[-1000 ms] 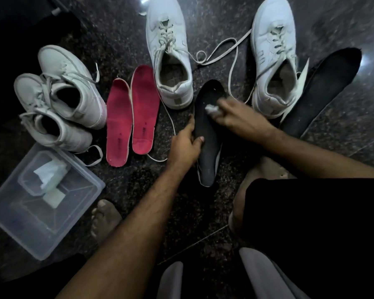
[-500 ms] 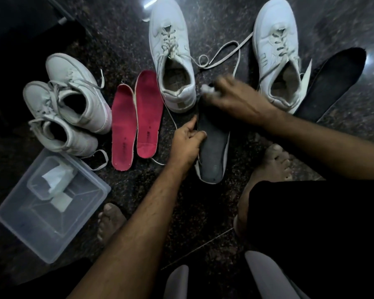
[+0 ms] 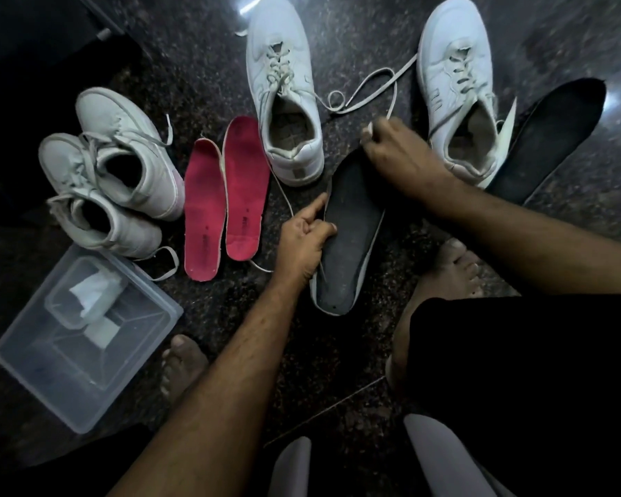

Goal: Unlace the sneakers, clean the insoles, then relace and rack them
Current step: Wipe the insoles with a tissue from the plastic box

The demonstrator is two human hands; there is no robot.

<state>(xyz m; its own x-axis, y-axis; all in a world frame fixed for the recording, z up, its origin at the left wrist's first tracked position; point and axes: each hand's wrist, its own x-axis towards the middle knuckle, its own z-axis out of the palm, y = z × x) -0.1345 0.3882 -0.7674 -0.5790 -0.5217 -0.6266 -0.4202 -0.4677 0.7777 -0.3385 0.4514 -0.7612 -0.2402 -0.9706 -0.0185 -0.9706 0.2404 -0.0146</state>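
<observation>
step: wiping black insole [image 3: 348, 238] | left hand [image 3: 302, 242] pinches its edge | right hand [image 3: 398, 152], gripping white wipe [image 3: 368, 130], has reached its toe end | wiping unfinished

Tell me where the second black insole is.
In the head view, the second black insole lies on the floor at far right, beside the right-hand white sneaker.

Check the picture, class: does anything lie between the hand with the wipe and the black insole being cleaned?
Nothing visible does. The right hand, pinching a white wipe, is at the toe end of the black insole, which the left hand grips at its edge. The loose lace lies beyond.
</observation>
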